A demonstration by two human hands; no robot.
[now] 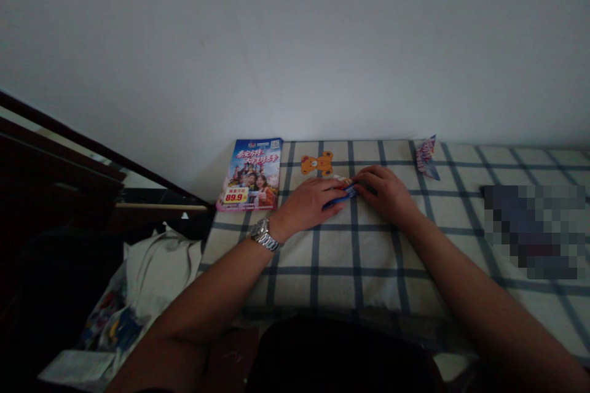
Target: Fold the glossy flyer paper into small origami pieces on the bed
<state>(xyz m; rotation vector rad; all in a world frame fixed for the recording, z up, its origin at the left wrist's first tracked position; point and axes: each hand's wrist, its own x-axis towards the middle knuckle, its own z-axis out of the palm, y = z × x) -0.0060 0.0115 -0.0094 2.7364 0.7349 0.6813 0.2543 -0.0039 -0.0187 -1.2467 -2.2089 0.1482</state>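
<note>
A small folded piece of printed paper (pixel 346 191), mostly blue with some white and orange, lies on the checked cloth between my hands. My left hand (pixel 310 204), with a metal watch at the wrist, presses its fingers on the paper's left part and hides some of it. At the paper's right end, my right hand (pixel 383 192) pinches it with thumb and fingertips. Just beyond my hands a brown teddy bear picture (pixel 317 163) shows flat on the cloth. A folded paper shape (pixel 428 158) with pink and blue print stands to the right, near the wall.
A stack of printed flyers (pixel 253 175) lies at the cloth's left corner. The checked cloth (pixel 373 270) covers the surface along the white wall (pixel 322 43). A dark pixelated object (pixel 530 230) is on the right. Bags (pixel 161 270) sit below left, beside a dark wooden rail (pixel 92 144).
</note>
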